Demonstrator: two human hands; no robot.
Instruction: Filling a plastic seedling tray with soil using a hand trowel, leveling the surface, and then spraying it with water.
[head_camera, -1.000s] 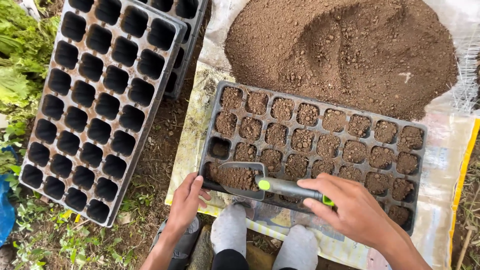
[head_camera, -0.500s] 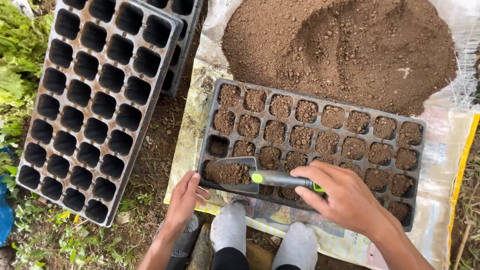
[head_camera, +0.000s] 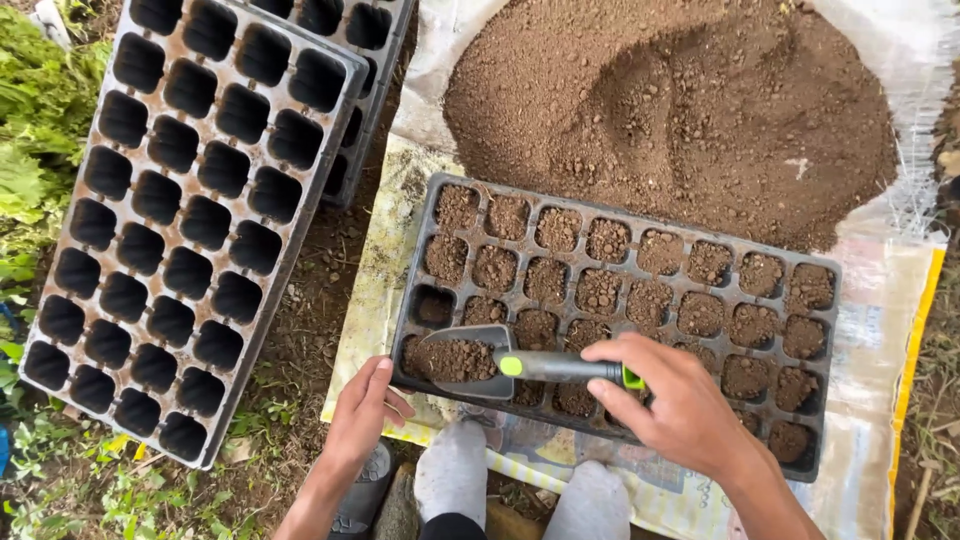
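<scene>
My right hand (head_camera: 677, 407) grips the grey, green-tipped handle of a small trowel (head_camera: 480, 360). Its metal scoop carries soil and hovers over the near left corner of a black seedling tray (head_camera: 838, 300). Most of that tray's cells hold brown soil; one cell in the left column (head_camera: 433, 305) is nearly hollow. My left hand (head_camera: 362, 411) rests against the tray's near left corner, fingers apart, holding nothing. A large heap of loose brown soil (head_camera: 680, 100) lies just beyond the tray on a white sheet.
Stacked black seedling trays (head_camera: 195, 215) with hollow cells lie to the left on bare ground. Green leaves (head_camera: 25, 150) grow at the far left. The filled tray sits on a printed plastic sack (head_camera: 880, 400). My socked feet (head_camera: 455, 480) are under the tray's near edge.
The trowel and my right hand have edged left and slightly away from me over the tray's near row. My left hand stays at the corner.
</scene>
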